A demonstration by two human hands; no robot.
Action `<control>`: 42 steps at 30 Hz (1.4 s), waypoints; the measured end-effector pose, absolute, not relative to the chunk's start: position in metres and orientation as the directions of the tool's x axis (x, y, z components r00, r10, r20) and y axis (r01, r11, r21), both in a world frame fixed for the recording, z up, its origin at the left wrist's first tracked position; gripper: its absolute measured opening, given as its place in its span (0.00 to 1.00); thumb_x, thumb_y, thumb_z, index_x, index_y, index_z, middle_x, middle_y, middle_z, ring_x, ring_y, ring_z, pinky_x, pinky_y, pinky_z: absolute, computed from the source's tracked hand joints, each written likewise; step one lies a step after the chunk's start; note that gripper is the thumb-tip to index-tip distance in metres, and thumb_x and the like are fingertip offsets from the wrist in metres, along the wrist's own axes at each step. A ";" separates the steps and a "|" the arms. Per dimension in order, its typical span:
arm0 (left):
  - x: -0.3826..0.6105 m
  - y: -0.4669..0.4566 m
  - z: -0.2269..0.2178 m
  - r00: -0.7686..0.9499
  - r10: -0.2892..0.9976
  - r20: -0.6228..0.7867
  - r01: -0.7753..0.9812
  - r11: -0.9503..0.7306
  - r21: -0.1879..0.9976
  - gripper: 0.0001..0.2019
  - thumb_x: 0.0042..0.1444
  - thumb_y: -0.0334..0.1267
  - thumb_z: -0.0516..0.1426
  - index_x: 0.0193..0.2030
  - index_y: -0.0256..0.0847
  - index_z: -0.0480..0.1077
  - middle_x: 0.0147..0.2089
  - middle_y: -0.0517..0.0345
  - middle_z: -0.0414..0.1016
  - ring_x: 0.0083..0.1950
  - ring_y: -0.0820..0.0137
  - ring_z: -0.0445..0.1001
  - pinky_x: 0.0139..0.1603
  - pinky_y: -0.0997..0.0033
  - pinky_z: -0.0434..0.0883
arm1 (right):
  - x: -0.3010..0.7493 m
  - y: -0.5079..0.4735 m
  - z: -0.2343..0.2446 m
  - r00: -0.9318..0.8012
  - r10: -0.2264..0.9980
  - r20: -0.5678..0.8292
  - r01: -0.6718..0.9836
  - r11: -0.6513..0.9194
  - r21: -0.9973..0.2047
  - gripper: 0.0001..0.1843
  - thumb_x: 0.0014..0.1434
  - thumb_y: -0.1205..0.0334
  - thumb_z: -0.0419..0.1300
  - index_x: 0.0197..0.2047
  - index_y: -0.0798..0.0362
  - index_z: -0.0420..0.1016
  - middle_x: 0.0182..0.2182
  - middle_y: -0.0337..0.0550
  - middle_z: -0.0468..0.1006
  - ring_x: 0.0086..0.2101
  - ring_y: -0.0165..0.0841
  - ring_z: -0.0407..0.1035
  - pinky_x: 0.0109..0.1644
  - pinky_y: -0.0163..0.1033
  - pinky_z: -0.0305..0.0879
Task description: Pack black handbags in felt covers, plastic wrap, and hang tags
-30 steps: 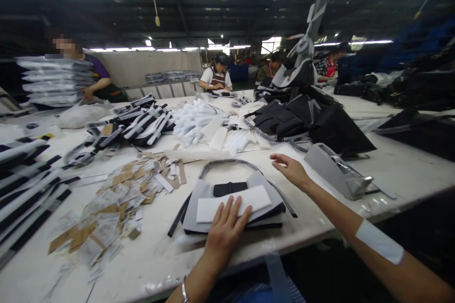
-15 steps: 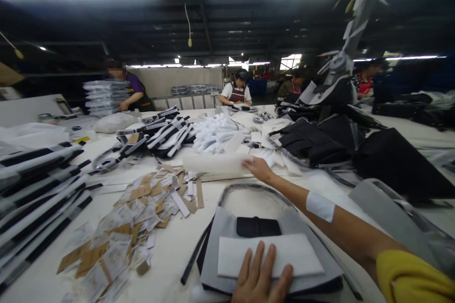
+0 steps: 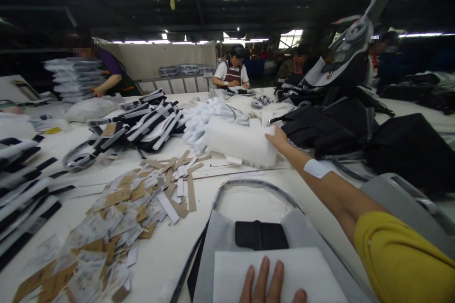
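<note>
My left hand (image 3: pixel 265 286) lies flat, fingers spread, on a folded white foam sheet (image 3: pixel 305 267). Under that sheet is a handbag with a grey covering (image 3: pixel 209 246), black edges showing at its side. A small black piece with a strap across it (image 3: pixel 261 235) sits on the covering above the foam. The bag's wrapped handle (image 3: pixel 259 183) arches away from me over the table. With my right arm stretched forward, my right hand (image 3: pixel 277 139) pinches the right edge of another white foam sheet (image 3: pixel 240 142), which is raised and bowed above the table.
Cardboard and paper tags (image 3: pixel 121 213) lie scattered at left. Beyond are wrapped straps (image 3: pixel 152 120) and white foam pieces (image 3: pixel 201 120). Black bag parts (image 3: pixel 323 128) pile up at right, near a grey panel (image 3: pixel 394 208). Co-workers, one in a brown apron (image 3: pixel 232 75), are across the table.
My right hand has moved right and up in the view, lifting and bending the foam sheet. My left hand stays on the folded foam. The camera has tilted down.
</note>
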State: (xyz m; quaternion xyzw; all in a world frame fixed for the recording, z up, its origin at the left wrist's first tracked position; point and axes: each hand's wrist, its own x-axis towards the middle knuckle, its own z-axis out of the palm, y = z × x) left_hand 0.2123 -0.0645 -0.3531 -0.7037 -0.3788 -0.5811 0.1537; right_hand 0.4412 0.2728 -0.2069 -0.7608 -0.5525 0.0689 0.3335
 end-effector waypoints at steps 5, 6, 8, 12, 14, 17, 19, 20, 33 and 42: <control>0.198 -0.067 -0.334 0.200 0.324 0.925 0.728 -0.680 0.081 0.16 0.61 0.46 0.60 0.56 0.55 0.72 0.55 0.56 0.78 0.56 0.57 0.77 0.67 0.50 0.65 | 0.433 0.208 -0.201 0.164 0.911 0.378 0.874 0.044 -0.484 0.29 0.66 0.60 0.54 0.68 0.56 0.57 0.66 0.55 0.60 0.65 0.46 0.53 0.66 0.49 0.53; 0.192 -0.067 -0.328 0.244 0.322 0.915 0.720 -0.693 0.052 0.16 0.62 0.46 0.59 0.57 0.54 0.72 0.57 0.55 0.77 0.57 0.57 0.76 0.67 0.50 0.64 | 0.430 0.188 -0.201 0.093 0.935 0.343 0.881 0.083 -0.466 0.24 0.66 0.58 0.53 0.64 0.54 0.65 0.62 0.52 0.67 0.61 0.45 0.60 0.63 0.47 0.57; 0.180 -0.068 -0.316 0.361 0.336 0.870 0.682 -0.731 -0.001 0.18 0.63 0.45 0.58 0.59 0.53 0.71 0.60 0.52 0.74 0.60 0.56 0.73 0.68 0.51 0.62 | 0.425 0.148 -0.206 -0.053 0.977 0.209 0.888 0.142 -0.438 0.16 0.65 0.55 0.55 0.50 0.51 0.77 0.48 0.47 0.80 0.48 0.42 0.72 0.53 0.42 0.65; 0.164 -0.071 -0.299 0.552 0.393 0.736 0.621 -0.783 -0.048 0.20 0.65 0.41 0.57 0.63 0.51 0.67 0.65 0.51 0.69 0.65 0.55 0.68 0.69 0.51 0.59 | 0.410 0.087 -0.230 -0.200 0.975 -0.098 0.914 0.150 -0.377 0.10 0.56 0.53 0.66 0.29 0.50 0.81 0.27 0.42 0.81 0.31 0.38 0.74 0.38 0.38 0.66; 0.162 -0.074 -0.296 0.553 0.398 0.732 0.622 -0.782 -0.045 0.20 0.66 0.40 0.56 0.64 0.51 0.67 0.66 0.51 0.68 0.66 0.54 0.66 0.68 0.50 0.61 | 0.401 0.073 -0.242 -0.166 0.971 -0.174 0.942 0.104 -0.320 0.10 0.54 0.56 0.69 0.28 0.54 0.80 0.28 0.48 0.81 0.33 0.41 0.74 0.40 0.41 0.67; 0.159 -0.079 -0.295 0.620 0.394 0.679 0.603 -0.793 -0.091 0.22 0.66 0.39 0.55 0.66 0.51 0.64 0.67 0.50 0.66 0.68 0.54 0.64 0.66 0.51 0.64 | 0.390 0.071 -0.251 -0.087 0.967 -0.238 0.971 0.029 -0.237 0.12 0.59 0.56 0.66 0.38 0.57 0.78 0.40 0.52 0.80 0.42 0.41 0.73 0.49 0.46 0.69; 0.156 -0.083 -0.294 0.653 0.398 0.645 0.597 -0.794 -0.114 0.22 0.67 0.38 0.54 0.67 0.51 0.62 0.68 0.50 0.64 0.68 0.54 0.63 0.66 0.51 0.65 | 0.384 0.074 -0.251 -0.054 0.957 -0.286 0.979 -0.006 -0.205 0.14 0.64 0.55 0.62 0.48 0.56 0.75 0.48 0.50 0.76 0.46 0.38 0.72 0.51 0.48 0.70; 0.154 -0.085 -0.293 0.660 0.400 0.635 0.597 -0.794 -0.120 0.23 0.67 0.38 0.53 0.68 0.51 0.61 0.69 0.50 0.64 0.68 0.54 0.63 0.65 0.52 0.65 | 0.383 0.075 -0.249 -0.044 0.950 -0.310 0.981 -0.019 -0.196 0.15 0.65 0.55 0.60 0.51 0.55 0.73 0.50 0.49 0.74 0.47 0.38 0.72 0.51 0.48 0.70; 0.147 -0.090 -0.293 0.666 0.385 0.639 0.609 -0.776 -0.166 0.23 0.69 0.37 0.48 0.70 0.52 0.57 0.69 0.52 0.64 0.68 0.56 0.64 0.63 0.53 0.67 | 0.393 0.049 -0.235 0.007 0.953 -0.304 0.895 -0.142 -0.423 0.16 0.66 0.55 0.59 0.53 0.54 0.72 0.50 0.47 0.74 0.46 0.38 0.72 0.50 0.49 0.72; 0.148 -0.091 -0.295 0.650 0.392 0.651 0.614 -0.776 -0.147 0.23 0.70 0.38 0.47 0.70 0.53 0.57 0.68 0.52 0.65 0.69 0.55 0.63 0.63 0.53 0.67 | 0.407 0.049 -0.230 -0.139 0.909 -0.392 0.533 -0.265 -0.804 0.20 0.57 0.45 0.65 0.38 0.55 0.75 0.34 0.46 0.81 0.29 0.29 0.71 0.36 0.35 0.70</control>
